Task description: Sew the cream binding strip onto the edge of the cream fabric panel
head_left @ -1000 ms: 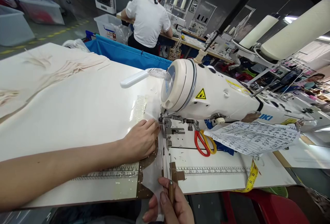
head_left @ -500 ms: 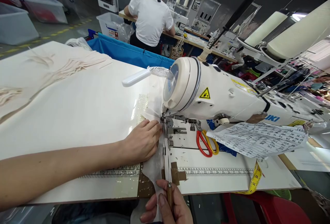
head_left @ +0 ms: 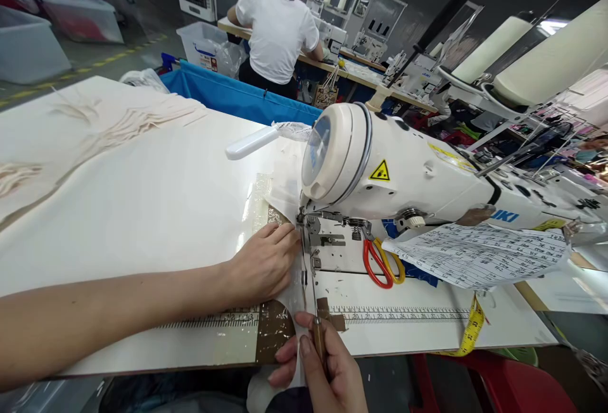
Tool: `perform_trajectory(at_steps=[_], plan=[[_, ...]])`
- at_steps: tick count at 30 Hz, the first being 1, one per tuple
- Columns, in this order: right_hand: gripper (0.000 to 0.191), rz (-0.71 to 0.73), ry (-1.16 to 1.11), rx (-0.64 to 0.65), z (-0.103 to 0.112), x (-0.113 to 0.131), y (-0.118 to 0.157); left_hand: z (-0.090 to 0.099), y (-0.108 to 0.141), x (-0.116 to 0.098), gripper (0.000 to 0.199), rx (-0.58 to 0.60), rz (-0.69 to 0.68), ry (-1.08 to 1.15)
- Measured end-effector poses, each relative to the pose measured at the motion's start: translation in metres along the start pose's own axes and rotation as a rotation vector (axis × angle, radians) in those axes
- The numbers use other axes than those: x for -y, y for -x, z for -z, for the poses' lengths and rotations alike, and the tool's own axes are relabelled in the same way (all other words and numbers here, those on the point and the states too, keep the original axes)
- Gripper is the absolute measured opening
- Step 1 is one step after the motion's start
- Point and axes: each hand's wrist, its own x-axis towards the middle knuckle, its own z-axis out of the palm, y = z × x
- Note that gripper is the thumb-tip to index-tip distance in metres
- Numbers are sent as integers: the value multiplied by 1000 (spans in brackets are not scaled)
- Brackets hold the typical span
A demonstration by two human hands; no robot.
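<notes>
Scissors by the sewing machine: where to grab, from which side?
I'd grip the scissors by the red loop, coming from the near table edge: the handles point that way, the blade end runs back under the sewing machine, and the printed paper crowds the yellow loop.

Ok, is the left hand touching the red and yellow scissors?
Apart. The head view shows it: the left hand is on one side, the scissors on the other, with part of the sewing machine's bed plainly between them.
</notes>
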Motion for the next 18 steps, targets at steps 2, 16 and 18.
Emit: perform_trajectory(at_steps=[2,16,18], plan=[[62,12,1,26,0,4,-2,0,-1,1,41,-7,1,-2],[50,136,-38,82,-2,19,-20,5,-17,13,27,50,43,41],[51,136,-72,70,-3,25,-21,5,-23,14,23,81,-3,-24]])
